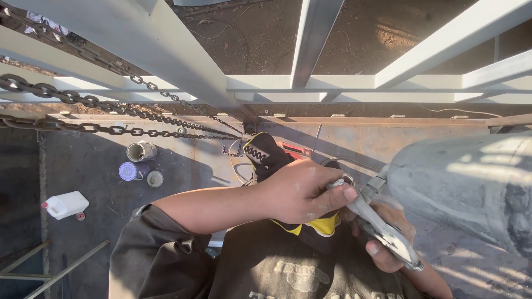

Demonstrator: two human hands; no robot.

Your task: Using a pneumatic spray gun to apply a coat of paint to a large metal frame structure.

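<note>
Head view looks straight down past our dark sleeves. Our left hand (302, 191) closes its grip around the upper end of a silver metal spray gun (377, 221), thumb and fingertips pinched near its fitting. Our right hand (388, 235) wraps shut around the gun's lower body from beneath. The gun sits just beside a large grey rounded metal surface (471, 188) at our right. A black-and-yellow glove (266, 155) lies under our left hand. Far below, heavy dark chains (83, 102) cross pale steel beams (343, 83), with paint cans (141, 150) and a white plastic jug (65, 204) on the floor.
</note>
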